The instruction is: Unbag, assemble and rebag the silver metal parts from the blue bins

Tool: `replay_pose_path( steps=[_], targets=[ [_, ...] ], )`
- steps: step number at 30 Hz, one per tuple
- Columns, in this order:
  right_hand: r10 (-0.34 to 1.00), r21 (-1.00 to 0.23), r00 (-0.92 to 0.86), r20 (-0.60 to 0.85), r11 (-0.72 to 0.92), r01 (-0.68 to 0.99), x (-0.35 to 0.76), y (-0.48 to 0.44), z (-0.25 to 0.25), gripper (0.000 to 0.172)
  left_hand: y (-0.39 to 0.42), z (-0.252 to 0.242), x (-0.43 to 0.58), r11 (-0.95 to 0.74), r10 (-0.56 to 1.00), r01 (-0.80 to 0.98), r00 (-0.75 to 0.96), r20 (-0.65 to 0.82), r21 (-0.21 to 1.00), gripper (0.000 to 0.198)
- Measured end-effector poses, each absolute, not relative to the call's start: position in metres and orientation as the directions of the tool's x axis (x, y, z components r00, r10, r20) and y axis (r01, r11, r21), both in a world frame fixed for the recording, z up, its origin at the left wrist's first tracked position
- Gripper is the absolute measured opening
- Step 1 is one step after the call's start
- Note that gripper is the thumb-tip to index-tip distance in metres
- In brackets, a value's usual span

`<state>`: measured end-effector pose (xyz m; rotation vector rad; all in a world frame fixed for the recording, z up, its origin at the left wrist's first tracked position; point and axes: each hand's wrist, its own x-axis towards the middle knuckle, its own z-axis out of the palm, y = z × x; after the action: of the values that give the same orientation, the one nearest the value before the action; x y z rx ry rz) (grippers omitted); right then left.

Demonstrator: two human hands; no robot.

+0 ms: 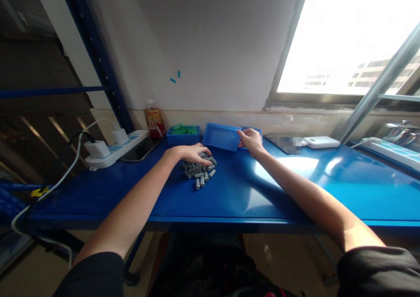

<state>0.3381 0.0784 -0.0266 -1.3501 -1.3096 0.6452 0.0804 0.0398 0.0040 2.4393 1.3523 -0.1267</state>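
Observation:
Several small grey metal cylinders lie in a loose pile on the blue table. Over the back of the pile rests my left hand, its fingers apart and touching or just above the pieces. My right hand pinches the right edge of a shallow blue tray, which is tilted so its bare inside faces me. Another blue bin is partly hidden behind my right hand. Left of the tray, a blue bin holds green material.
A drink bottle, a dark phone and a power strip with plugs and cables stand at the left. Toward the right are a blurred flat device, a white device and another power strip.

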Motion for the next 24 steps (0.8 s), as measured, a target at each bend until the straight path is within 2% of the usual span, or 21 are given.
replay_pose_path(
  steps=[3,8,12,14,16,19,24],
  targets=[
    [0.927,-0.890,0.180,0.329,0.241,0.387,0.342,0.078,-0.028,0.027,0.040,-0.003,0.081,-0.467,0.817,0.849,0.521,-0.246,0.248,0.074],
    [0.921,-0.753,-0.040,0.387,0.340,0.564,0.344,0.073,-0.033,0.030,0.046,-0.013,0.085,-0.456,0.855,0.869,0.488,-0.174,0.192,0.063],
    [0.822,-0.464,-0.118,0.557,0.426,0.777,0.343,0.065,-0.032,0.032,0.041,-0.014,0.090,-0.461,0.851,0.860,0.498,-0.166,0.218,0.071],
    [0.794,-0.343,-0.129,0.594,0.394,0.853,0.343,0.061,-0.031,0.038,0.037,-0.017,0.097,-0.462,0.847,0.862,0.499,-0.184,0.211,0.077],
    [0.814,-0.297,-0.101,0.572,0.320,0.900,0.343,0.059,-0.028,0.043,0.032,-0.022,0.106,-0.436,0.861,0.882,0.467,-0.202,0.180,0.078],
    [0.867,-0.279,-0.055,0.496,0.219,0.935,0.348,0.057,-0.025,0.046,0.028,-0.026,0.116,-0.407,0.884,0.899,0.432,-0.180,0.160,0.077],
    [0.900,-0.297,0.094,0.425,0.041,0.954,0.377,0.054,-0.018,0.055,0.023,-0.023,0.108,-0.525,0.838,0.820,0.545,-0.031,0.226,0.069]
  ],
)
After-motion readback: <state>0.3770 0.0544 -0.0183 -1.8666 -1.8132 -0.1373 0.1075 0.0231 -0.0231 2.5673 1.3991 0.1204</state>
